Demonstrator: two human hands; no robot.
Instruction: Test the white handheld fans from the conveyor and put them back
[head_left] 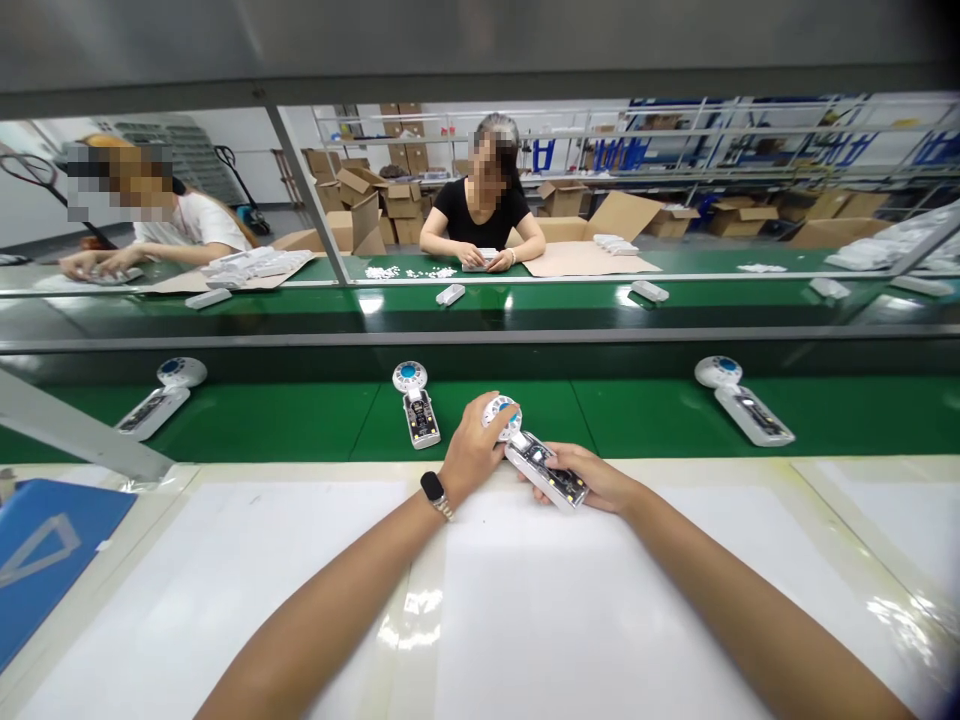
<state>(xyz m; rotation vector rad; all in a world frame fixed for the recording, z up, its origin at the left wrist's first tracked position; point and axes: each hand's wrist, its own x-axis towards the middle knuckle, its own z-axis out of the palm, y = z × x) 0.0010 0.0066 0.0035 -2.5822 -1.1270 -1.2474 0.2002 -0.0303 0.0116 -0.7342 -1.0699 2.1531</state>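
A white hand-held fan with an open handle [538, 462] lies at the edge of the green belt [300, 415], gripped by both my hands. My left hand [472, 450], with a dark watch on the wrist, is closed round the fan's round head with its blue centre. My right hand [592, 480] is wrapped under the handle, where the circuit board shows. Three more such fans lie on the belt: one next to my left hand [416, 400], one far left [161, 397], one at the right [742, 400].
A white work surface [525, 600] lies in front of me, with a blue sheet [45, 550] at the left edge. Across a second belt two people sit handling white parts, among cardboard boxes [375, 215]. A slanted metal bar [67, 425] crosses at the left.
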